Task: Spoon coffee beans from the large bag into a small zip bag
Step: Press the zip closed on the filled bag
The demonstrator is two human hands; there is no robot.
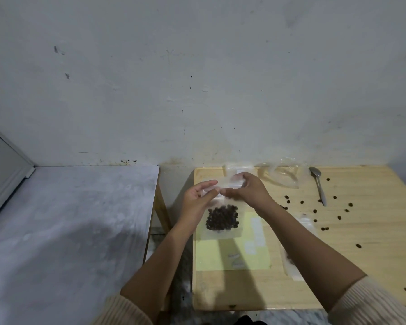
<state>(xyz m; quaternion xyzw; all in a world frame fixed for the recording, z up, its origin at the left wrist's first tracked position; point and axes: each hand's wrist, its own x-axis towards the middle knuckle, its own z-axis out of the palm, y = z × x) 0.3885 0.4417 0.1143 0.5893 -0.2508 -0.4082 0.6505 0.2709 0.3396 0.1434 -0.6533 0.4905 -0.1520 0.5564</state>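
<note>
Beans [222,220] are sitting as a dark heap in the bottom of the zip bag [223,233], which is hanging upright just above the desk [338,266] near its left edge, over a yellow sheet [232,256].

In the head view, the only one, both hands are working at the bag's top strip. The left hand [198,200] is pinching the strip's left end between the thumb and nearly straight fingers. The right hand [247,191] is curling its fingers and thumb round the strip's right part. Whether the zip is pressed closed along its length cannot be told, as the clear plastic is blurring into the fingers.

The spoon [318,186] is lying free near the desk's far edge, with neither hand touching it. The large bag [283,175] is lying crumpled just left of it against that far edge, looking slack and close to empty. Loose beans [314,211] are lying scattered over the desk's right half. A second bag [293,266] is lying flat beneath the right forearm, and what it is holding is too faint to tell.

Judging from this, the spooning for the held bag is looking finished and the sealing is the step in hand. What is remaining is running the zip shut and setting the bag down, and the spilled beans are waiting to be gathered.
</note>
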